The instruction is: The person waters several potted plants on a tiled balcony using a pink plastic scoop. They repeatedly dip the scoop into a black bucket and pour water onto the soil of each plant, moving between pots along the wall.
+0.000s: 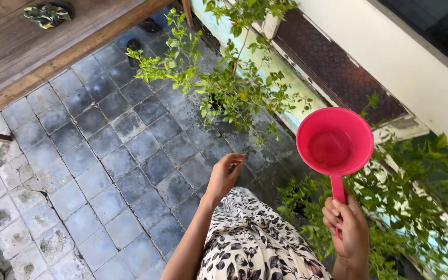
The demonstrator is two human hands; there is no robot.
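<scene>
My right hand [347,225] grips the handle of a pink plastic water dipper [334,141], held up at chest height with its round bowl facing me; it looks empty or nearly so. My left hand [224,175] hangs relaxed in front of me with fingers loosely curled, holding nothing. Ahead of it stands a small leafy potted plant [224,85] with thin branches. A second bushy green plant [405,207] spreads at the right, beneath and behind the dipper. My floral patterned dress [255,241] fills the bottom centre.
Grey square paving tiles [105,161] cover the ground, paler and cracked at the left. A wooden platform [32,46] with a crumpled cloth [46,14] sits at the upper left. A white and pale-green wall ledge [369,57] runs along the right. Dark sandals [135,46] lie under the platform.
</scene>
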